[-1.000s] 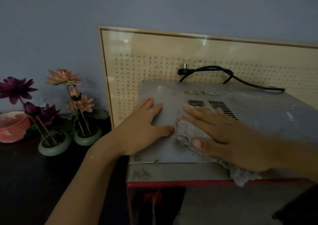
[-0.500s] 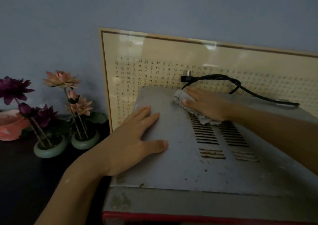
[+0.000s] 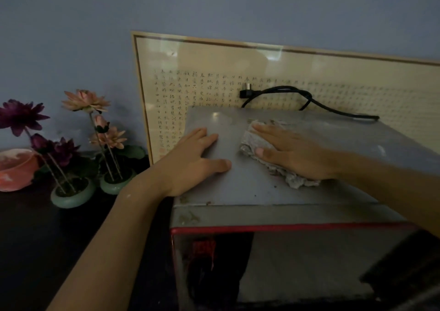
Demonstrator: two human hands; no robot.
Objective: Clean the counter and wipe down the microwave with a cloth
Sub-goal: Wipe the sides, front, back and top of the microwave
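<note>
While the right hand [image 3: 297, 153] is pressing the cloth [image 3: 252, 141] flat on the microwave [image 3: 238, 189] top, centre of frame, the left hand [image 3: 188, 168] is bracing the top's left edge. R fingers [image 3: 269, 132] are lying straight and close together over the cloth, thumb out toward the near side; nothing pinched. L fingers [image 3: 204, 139] are lying straight, slightly spread, thumb apart, palm down on bare metal. Cloth is bunching grey and ragged under the R palm, w/ part sticking out lower right of the hand.

Step in hand, prob.: wiping the top panel. Specks and rust-like marks are showing along the top's front edge, below the L hand. Judging these are needing firmer, overlapping strokes, front lip incl. Cord [image 3: 285, 91] is lying along the back edge, upper centre; best stopping the cloth short of it. Brace hand is worth shifting so the patch beneath gets wiped too.

Counter [image 3: 35, 239], lower left, is looking dark; flower pots [image 3: 71, 195] are standing on it, left of frame.
</note>
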